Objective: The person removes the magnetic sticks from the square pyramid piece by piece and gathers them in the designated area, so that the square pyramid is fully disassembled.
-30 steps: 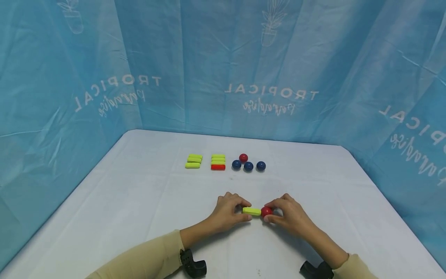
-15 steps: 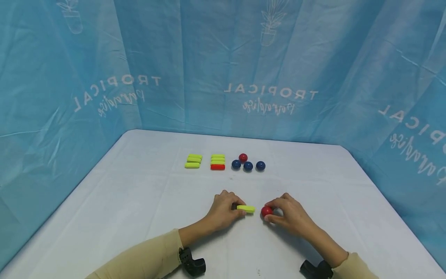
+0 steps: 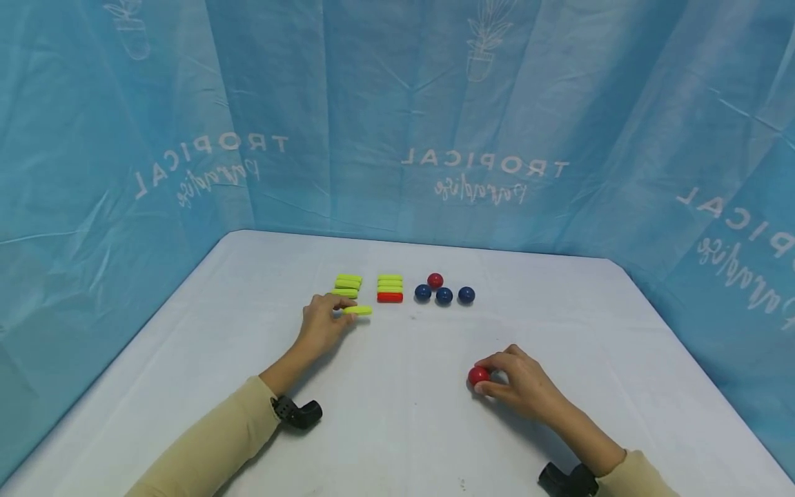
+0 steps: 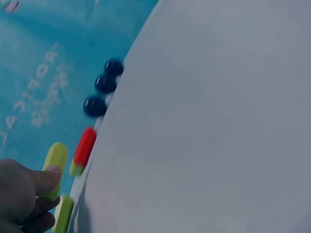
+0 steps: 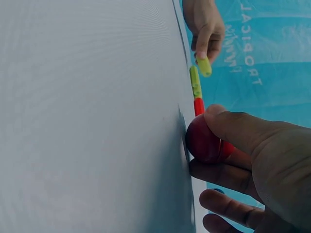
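My left hand [image 3: 323,324] pinches a yellow-green stick [image 3: 358,310] between thumb and fingers, just in front of a small group of matching yellow-green sticks [image 3: 348,281]. The left wrist view shows the held stick [image 4: 57,156] upright in the grip, its sides ridged. Farther right and closer to the front, my right hand [image 3: 522,383] grips a red ball [image 3: 478,375] by thumb and fingertips. In the right wrist view that ball [image 5: 202,140] is seen low by the white surface, with the other fingers curled beneath.
Right of the first group lies a row of yellow-green sticks [image 3: 390,281] with a red stick [image 3: 390,297] at its front. Beside it are several blue balls [image 3: 444,296] and another red ball [image 3: 435,280]. A blue curtain [image 3: 397,124] surrounds the white table [image 3: 397,442].
My left hand has drawn the yellow-green stick away from the red ball and carried it left and back towards the stick group. The right hand stays put with the red ball.
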A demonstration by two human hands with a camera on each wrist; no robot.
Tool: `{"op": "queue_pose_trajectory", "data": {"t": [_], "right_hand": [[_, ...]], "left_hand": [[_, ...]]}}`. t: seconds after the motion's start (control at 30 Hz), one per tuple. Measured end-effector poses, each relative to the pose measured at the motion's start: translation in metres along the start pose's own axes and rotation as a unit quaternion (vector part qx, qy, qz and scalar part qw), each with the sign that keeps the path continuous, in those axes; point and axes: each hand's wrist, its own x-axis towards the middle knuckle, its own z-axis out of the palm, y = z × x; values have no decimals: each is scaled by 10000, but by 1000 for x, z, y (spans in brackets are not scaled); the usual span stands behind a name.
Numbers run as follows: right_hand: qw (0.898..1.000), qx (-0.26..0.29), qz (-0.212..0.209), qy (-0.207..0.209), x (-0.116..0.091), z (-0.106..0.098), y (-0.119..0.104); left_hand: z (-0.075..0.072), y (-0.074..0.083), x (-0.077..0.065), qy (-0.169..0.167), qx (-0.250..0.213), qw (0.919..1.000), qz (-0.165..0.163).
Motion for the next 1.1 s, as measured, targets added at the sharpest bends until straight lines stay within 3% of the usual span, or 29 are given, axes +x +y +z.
{"op": "queue_pose_trajectory", "data": {"t": [0.17,0.33,0.7,0.9,1.03,1.1], "right_hand": [[10000,19,-30,7,0,1,1],[10000,66,-17,8,-1,1,1],[9999,39,166,14,-1,0,1],[9999,41,129,20,-1,1,1],[9998,68,204,-20,-1,0,0],[9997,86,228,-47,-1,0,-1]], "left_hand": [[-11,-25,22,29,344,9993,-104],[-15,-37,32,-133,347,9992,-129],[-13,-42,38,-218,478,9985,-162],[-15,-29,22,-74,407,9990,-171],[-17,-8,-1,128,337,9992,176],[-17,5,-18,59,159,9990,403]]}}
